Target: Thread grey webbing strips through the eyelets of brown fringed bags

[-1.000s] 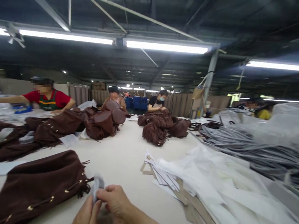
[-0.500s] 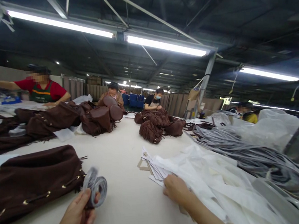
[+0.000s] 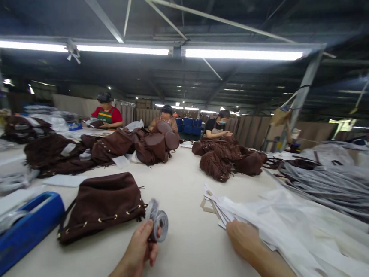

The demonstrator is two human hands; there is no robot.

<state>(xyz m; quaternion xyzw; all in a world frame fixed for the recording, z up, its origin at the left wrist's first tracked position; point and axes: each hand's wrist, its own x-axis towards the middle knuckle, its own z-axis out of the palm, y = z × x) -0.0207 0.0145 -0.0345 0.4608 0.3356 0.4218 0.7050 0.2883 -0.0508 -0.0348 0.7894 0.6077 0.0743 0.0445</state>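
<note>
My left hand (image 3: 138, 246) pinches a coiled strap (image 3: 159, 224) wrapped in greyish see-through film, holding it above the white table. Just behind that coil lies a dark brown drawstring bag (image 3: 107, 201) with gold eyelets and a cord threaded through them. My right hand (image 3: 245, 239) is closed at the near edge of a fanned stack of white cards (image 3: 221, 210); its fingertips are hidden. Thin white wrapping sheets (image 3: 295, 219) spread out beside and beyond the right wrist.
A blue tape dispenser (image 3: 31, 231) stands at the left. Brown bags (image 3: 153, 147) and fringed bags (image 3: 218, 159) are piled farther back. Long grey wrapped straps (image 3: 331, 186) heap up on the right. Several co-workers sit or stand beyond the table (image 3: 178, 182).
The view has swung left, bringing the blue tape dispenser and the whole near bag into sight. Both hands stay at about the same places over the table.
</note>
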